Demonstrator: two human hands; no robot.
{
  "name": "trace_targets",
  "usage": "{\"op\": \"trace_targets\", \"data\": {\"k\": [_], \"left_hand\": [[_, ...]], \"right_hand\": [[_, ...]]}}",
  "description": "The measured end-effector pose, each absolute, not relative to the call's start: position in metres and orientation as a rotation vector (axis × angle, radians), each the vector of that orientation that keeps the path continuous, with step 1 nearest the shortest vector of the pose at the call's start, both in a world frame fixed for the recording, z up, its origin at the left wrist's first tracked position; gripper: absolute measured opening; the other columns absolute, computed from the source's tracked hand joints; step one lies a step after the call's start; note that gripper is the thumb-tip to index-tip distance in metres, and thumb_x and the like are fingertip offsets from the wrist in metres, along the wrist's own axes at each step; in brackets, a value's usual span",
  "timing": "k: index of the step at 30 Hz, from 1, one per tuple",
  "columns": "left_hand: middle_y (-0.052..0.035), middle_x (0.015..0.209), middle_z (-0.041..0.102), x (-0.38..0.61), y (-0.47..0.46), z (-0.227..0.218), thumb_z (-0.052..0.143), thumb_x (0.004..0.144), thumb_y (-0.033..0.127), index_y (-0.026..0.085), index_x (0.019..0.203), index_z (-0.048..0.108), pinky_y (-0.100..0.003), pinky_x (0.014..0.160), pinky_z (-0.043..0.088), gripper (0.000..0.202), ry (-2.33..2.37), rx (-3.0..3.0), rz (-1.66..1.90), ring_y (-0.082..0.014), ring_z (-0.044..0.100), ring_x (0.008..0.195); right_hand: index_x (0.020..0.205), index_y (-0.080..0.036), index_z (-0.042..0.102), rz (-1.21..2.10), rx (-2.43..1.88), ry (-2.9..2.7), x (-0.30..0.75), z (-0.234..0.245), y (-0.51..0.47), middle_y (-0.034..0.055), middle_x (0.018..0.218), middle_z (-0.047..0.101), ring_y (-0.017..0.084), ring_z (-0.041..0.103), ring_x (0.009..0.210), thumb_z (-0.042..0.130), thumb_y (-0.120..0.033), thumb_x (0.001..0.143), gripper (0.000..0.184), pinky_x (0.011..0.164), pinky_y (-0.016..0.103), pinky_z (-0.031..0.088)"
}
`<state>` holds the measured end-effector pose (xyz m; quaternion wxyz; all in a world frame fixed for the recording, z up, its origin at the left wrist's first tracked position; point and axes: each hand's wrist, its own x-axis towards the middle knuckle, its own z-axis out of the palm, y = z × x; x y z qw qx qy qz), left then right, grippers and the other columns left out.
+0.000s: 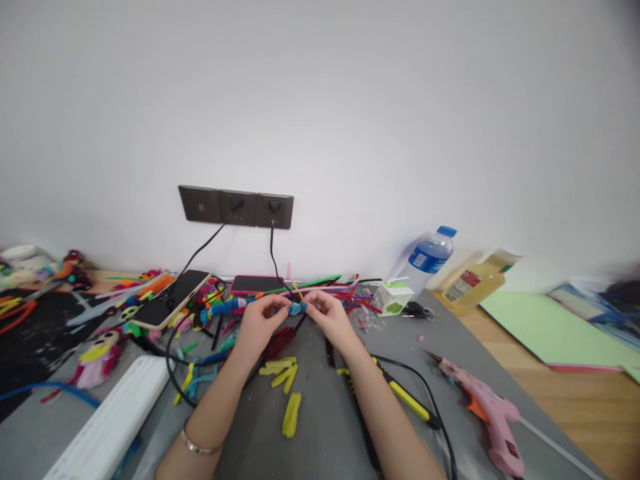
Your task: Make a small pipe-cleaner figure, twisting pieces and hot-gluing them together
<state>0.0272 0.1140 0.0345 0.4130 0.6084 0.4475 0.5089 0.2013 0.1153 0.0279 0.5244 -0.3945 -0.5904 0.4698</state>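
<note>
My left hand (261, 325) and my right hand (331, 319) meet in front of me, a little above the grey table mat (260, 447). Thumb and fingers of both are pinched on a small blue piece of pipe cleaner (296, 309), one hand at each end; my fingertips cover part of it. Below them on the mat lie short folded pieces of yellow pipe cleaner (291, 415). Beside my right forearm is a tool with yellow and black handles (413, 402), its head partly hidden by the arm.
A pink glue gun (493, 417) lies at right. A white power strip (113, 423), a phone (173, 300) and a pipe-cleaner doll (100, 357) are at left. Along the wall stand a water bottle (430, 257), a small box (394, 297) and a yellow bottle (475, 283). Cords cross the mat.
</note>
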Motion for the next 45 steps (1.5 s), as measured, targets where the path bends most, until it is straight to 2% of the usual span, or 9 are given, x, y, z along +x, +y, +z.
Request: {"op": "trace_targets", "data": {"k": [5,13,21,28,33,38,45], "left_hand": [[-0.0013,0.062,0.065,0.027,0.114,0.035,0.068,0.068,0.026,0.015,0.074,0.073,-0.023,0.050,0.031,0.014,1.087,1.522,1.257,-0.0111,0.044,0.051],[-0.0020,0.066,0.064,0.026,0.115,0.032,0.066,0.071,0.025,0.015,0.076,0.071,-0.024,0.055,0.034,0.012,1.037,1.548,1.199,-0.0128,0.050,0.058],[-0.0010,0.062,0.062,0.027,0.114,0.035,0.067,0.068,0.026,0.015,0.073,0.069,-0.023,0.053,0.032,0.011,1.054,1.530,1.218,-0.0118,0.046,0.054],[-0.0007,0.062,0.062,0.026,0.114,0.035,0.067,0.068,0.024,0.015,0.073,0.068,-0.024,0.054,0.034,0.010,1.018,1.540,1.188,-0.0116,0.047,0.055],[-0.0009,0.066,0.063,0.027,0.112,0.038,0.067,0.069,0.024,0.015,0.074,0.066,-0.024,0.058,0.037,0.011,0.956,1.491,1.158,-0.0121,0.051,0.058],[-0.0017,0.069,0.066,0.028,0.111,0.042,0.069,0.069,0.024,0.015,0.073,0.066,-0.024,0.062,0.042,0.011,0.912,1.465,1.139,-0.0133,0.055,0.063],[-0.0026,0.071,0.066,0.027,0.110,0.043,0.071,0.070,0.026,0.015,0.075,0.067,-0.024,0.063,0.044,0.013,0.891,1.457,1.115,-0.0139,0.057,0.064]], "right_hand": [[0.078,-0.019,0.059,1.107,-0.935,-1.454,0.202,0.029,0.114,-0.0002,0.072,0.057,0.015,0.050,0.066,0.067,-0.043,0.080,0.025,0.063,0.027,0.040],[0.079,-0.019,0.058,1.135,-0.936,-1.455,0.202,0.027,0.114,-0.0004,0.072,0.055,0.015,0.049,0.066,0.067,-0.043,0.080,0.026,0.063,0.027,0.038],[0.077,-0.019,0.058,1.232,-0.961,-1.442,0.204,0.030,0.112,-0.0037,0.064,0.047,0.011,0.038,0.057,0.069,-0.046,0.078,0.029,0.055,0.024,0.030],[0.076,-0.020,0.056,1.288,-0.938,-1.399,0.201,0.032,0.110,-0.0040,0.065,0.046,0.011,0.037,0.058,0.071,-0.047,0.076,0.031,0.054,0.024,0.028],[0.086,-0.021,0.055,1.380,-0.865,-1.318,0.201,0.030,0.109,-0.0038,0.072,0.048,0.011,0.038,0.059,0.074,-0.042,0.076,0.030,0.053,0.023,0.028],[0.098,-0.022,0.059,1.492,-0.778,-1.292,0.202,0.028,0.108,-0.0015,0.086,0.054,0.011,0.043,0.065,0.071,-0.035,0.080,0.024,0.058,0.023,0.033],[0.099,-0.023,0.061,1.537,-0.742,-1.298,0.201,0.033,0.106,0.0015,0.091,0.055,0.014,0.047,0.073,0.066,-0.032,0.083,0.019,0.065,0.025,0.037]]}}
